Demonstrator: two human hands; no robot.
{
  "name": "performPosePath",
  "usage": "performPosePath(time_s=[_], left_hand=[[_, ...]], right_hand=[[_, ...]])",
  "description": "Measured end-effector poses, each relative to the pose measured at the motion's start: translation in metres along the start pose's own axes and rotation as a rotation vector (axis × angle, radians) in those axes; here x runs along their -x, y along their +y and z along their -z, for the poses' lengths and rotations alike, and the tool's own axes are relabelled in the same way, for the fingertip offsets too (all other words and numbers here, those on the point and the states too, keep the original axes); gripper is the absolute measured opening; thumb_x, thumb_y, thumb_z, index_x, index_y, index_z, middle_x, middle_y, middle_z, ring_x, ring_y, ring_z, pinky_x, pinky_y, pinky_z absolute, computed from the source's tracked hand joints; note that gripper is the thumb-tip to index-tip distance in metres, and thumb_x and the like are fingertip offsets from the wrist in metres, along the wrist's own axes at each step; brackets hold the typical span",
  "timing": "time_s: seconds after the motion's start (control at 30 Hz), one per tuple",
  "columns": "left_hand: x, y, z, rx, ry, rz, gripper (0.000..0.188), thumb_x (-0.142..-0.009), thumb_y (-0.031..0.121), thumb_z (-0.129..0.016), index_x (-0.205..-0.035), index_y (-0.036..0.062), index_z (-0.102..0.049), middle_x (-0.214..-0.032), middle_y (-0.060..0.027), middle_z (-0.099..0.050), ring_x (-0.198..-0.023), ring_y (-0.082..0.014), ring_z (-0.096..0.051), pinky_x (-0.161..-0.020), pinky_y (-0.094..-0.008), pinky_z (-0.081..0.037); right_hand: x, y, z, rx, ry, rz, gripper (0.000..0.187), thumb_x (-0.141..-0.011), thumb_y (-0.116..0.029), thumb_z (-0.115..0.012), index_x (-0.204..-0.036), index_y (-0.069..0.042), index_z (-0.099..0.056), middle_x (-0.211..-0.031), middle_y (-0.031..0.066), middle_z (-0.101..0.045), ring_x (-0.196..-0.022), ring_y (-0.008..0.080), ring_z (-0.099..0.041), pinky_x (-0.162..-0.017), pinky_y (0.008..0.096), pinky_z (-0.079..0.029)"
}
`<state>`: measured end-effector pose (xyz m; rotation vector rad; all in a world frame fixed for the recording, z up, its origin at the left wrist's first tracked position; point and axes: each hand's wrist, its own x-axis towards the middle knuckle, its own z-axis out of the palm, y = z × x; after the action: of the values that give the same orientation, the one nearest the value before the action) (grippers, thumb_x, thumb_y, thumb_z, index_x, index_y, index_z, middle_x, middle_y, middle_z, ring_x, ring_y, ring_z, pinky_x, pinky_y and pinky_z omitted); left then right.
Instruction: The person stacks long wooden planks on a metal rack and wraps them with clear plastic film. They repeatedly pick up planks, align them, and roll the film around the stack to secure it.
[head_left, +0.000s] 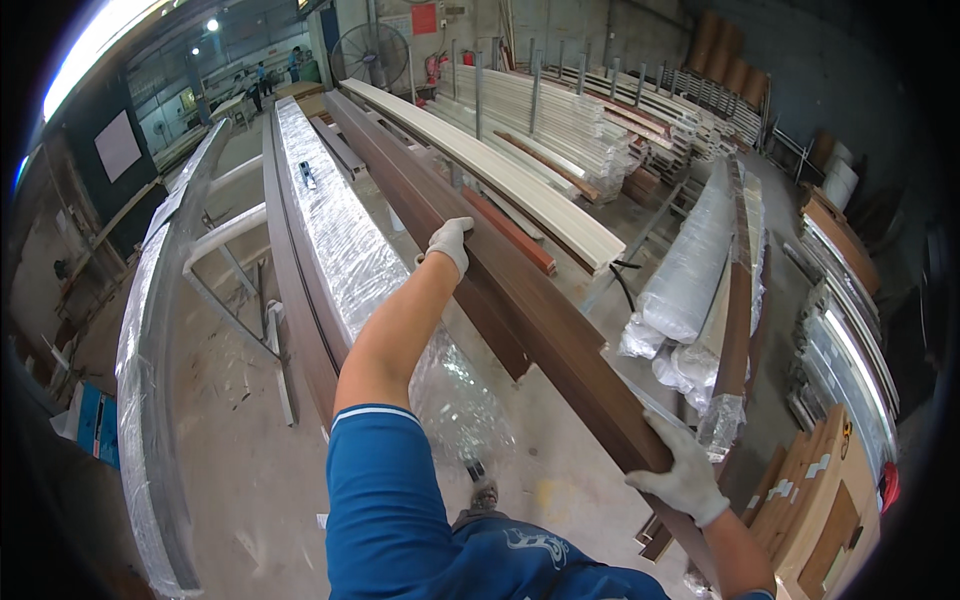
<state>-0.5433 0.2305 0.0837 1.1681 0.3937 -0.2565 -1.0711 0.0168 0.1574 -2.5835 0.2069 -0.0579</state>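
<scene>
Overhead, both gloved hands grip a long brown board (pixel 520 290): left hand (pixel 450 243) farther along, right hand (pixel 683 475) at the near end.

place: woodworking factory hall | evidence: racks of long boards (pixel 560 120), wrapped door frames (pixel 335 230), standing fan (pixel 370 50)

A long brown wood-grain board (pixel 520 290) runs on a diagonal, its far end reaching up toward the top left and its near end low at the right. It is narrow, straight-edged and dark reddish brown, with a flat upper face and a deeper side face. The gloved left hand (pixel 449 243) rests on its upper edge partway along, fingers curled over the top. The gloved right hand (pixel 682 472) clasps the near end, fingers wrapped over the edge.
</scene>
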Motion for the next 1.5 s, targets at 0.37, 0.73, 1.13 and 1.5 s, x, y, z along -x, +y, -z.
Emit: performPosePath(time_s=[0.37, 0.73, 1.13, 1.5], left_hand=[[-0.081, 0.025, 0.022, -0.282, -0.073, 0.104, 0.065, -0.088, 0.028, -0.075, -0.142, 0.0010, -0.052, -0.151, -0.0153, -0.050, -0.139, -0.0364, -0.046, -0.116, -0.0555, -0.034], [-0.042, 0.032, 0.043, -0.411, -0.121, 0.084, 0.056, -0.087, 0.025, -0.077, -0.133, -0.0034, -0.060, -0.135, -0.0221, -0.061, -0.119, -0.0414, -0.063, -0.087, -0.0633, -0.054], [-0.128, 0.059, 0.039, -0.556, -0.093, -0.032, 0.061, -0.090, 0.031, -0.073, -0.142, 0.0060, -0.056, -0.149, -0.0179, -0.054, -0.134, -0.0401, -0.052, -0.107, -0.0603, -0.043], [-0.078, 0.069, 0.045, -0.459, -0.182, 0.036, 0.092, -0.091, 0.035, -0.077, -0.160, 0.0016, -0.025, -0.169, -0.0269, -0.011, -0.157, -0.0434, -0.010, -0.121, -0.0645, -0.025]], right_hand=[[-0.219, -0.073, -0.067, -0.243, -0.072, 0.033, 0.094, -0.071, -0.038, -0.085, -0.150, -0.005, -0.049, -0.135, 0.0311, -0.062, -0.126, 0.0394, -0.062, -0.109, 0.0415, -0.046], [-0.355, -0.111, -0.096, -0.562, -0.310, 0.155, 0.107, -0.081, -0.042, -0.085, -0.158, 0.004, -0.028, -0.158, 0.0284, -0.039, -0.148, 0.0341, -0.039, -0.122, 0.0392, -0.030], [-0.250, -0.050, -0.071, -0.236, -0.175, 0.220, 0.084, -0.078, -0.041, -0.080, -0.147, -0.003, -0.052, -0.133, 0.0295, -0.063, -0.123, 0.0417, -0.063, -0.107, 0.0445, -0.047], [-0.397, -0.110, -0.130, -0.011, -0.194, 0.111, 0.077, -0.080, -0.046, -0.076, -0.147, -0.015, -0.055, -0.131, 0.0186, -0.068, -0.121, 0.0361, -0.064, -0.104, 0.0453, -0.050]])
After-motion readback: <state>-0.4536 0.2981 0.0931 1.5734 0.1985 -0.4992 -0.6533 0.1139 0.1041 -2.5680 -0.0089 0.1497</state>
